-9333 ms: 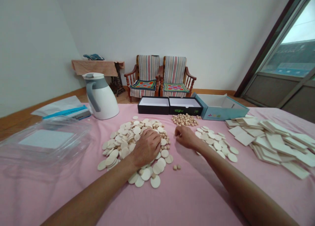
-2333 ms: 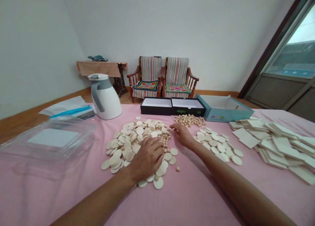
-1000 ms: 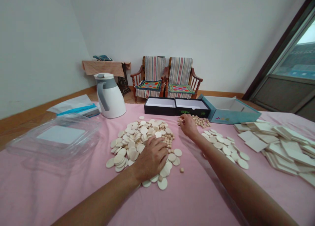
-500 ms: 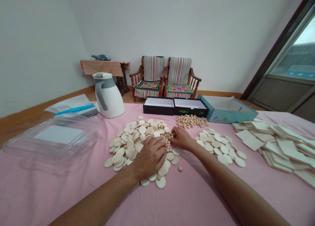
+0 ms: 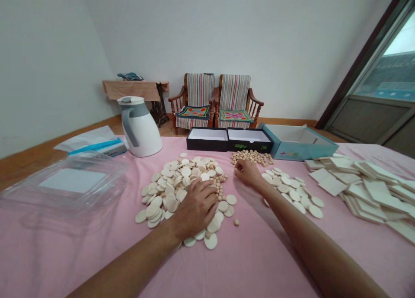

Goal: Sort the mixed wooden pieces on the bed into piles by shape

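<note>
My left hand (image 5: 198, 207) lies with fingers stretched out on the right part of a big heap of round pale wooden discs (image 5: 171, 189). Beside its fingertips is a cluster of small wooden balls (image 5: 219, 187). My right hand (image 5: 247, 172) is closed, its fingers curled in, over the cloth between that heap and a separate pile of wooden balls (image 5: 250, 157). What its fingers hold, if anything, is hidden. A smaller pile of discs (image 5: 293, 193) lies to the right, partly behind my right forearm. One loose ball (image 5: 236, 222) sits on the cloth nearer me.
Two black boxes (image 5: 207, 145) and a light-blue box (image 5: 301, 151) stand at the back. Square wooden tiles (image 5: 366, 185) are heaped at right. A white-grey jug (image 5: 142, 131), a blue-edged package (image 5: 97, 147) and clear plastic packaging (image 5: 110, 183) occupy the left of the pink cloth (image 5: 253, 263).
My right hand has moved away from the ball cluster by the big heap, to the right and back toward the separate ball pile. My left hand stays on the discs.
</note>
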The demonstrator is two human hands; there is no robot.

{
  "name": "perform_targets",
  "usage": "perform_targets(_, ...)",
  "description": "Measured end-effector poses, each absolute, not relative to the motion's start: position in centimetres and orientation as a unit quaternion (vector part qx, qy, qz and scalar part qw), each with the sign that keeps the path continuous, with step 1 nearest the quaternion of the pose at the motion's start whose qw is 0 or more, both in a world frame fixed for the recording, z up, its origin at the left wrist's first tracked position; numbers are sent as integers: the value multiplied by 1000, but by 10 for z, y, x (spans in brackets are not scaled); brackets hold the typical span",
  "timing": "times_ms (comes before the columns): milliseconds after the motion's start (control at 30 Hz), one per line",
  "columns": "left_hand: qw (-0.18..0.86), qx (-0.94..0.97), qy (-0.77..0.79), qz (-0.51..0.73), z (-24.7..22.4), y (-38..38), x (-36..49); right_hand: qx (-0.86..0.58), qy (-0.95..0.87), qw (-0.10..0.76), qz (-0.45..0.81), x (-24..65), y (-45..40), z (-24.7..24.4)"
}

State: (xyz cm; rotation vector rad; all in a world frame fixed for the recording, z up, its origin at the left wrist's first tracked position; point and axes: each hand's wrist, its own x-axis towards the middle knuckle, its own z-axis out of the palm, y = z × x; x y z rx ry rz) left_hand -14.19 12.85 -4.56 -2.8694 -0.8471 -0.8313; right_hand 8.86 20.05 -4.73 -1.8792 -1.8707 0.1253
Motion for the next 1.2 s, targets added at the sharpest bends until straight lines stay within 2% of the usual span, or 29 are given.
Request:
perform_targets(100,19,-924,-274,-268,-46,129,-142,-681,-639,358,-15,95,205,-50)
perform_targets(167,18,-924,-276,-266,-47,129,-142,-629,-672,389,18,91,205,-54)
perform_targets(300,17,-924,-276,-263,-47,130,-142,-486,-795,355,75,69,200,-64)
perform_targets(400,15,-927,-271,-259,-46,130,-142,-450,-832,315,83,54,197,-70)
perform_targets(633,12,-930,-270,-250,-45,130,-142,-519,-786,315,118,55,192,-65)
perform_targets(833,16,-928,-276,-251,-45,128,-142,-545,-747,357,127,75,182,-50)
perform_targets(1033,20,-924,-277,-263,-47,128,-143,-603,-721,337,59,131,146,-30)
perform_targets(1200,30,-923,-274,-268,-48,129,-143,-688,-657,308,-20,182,124,-35)
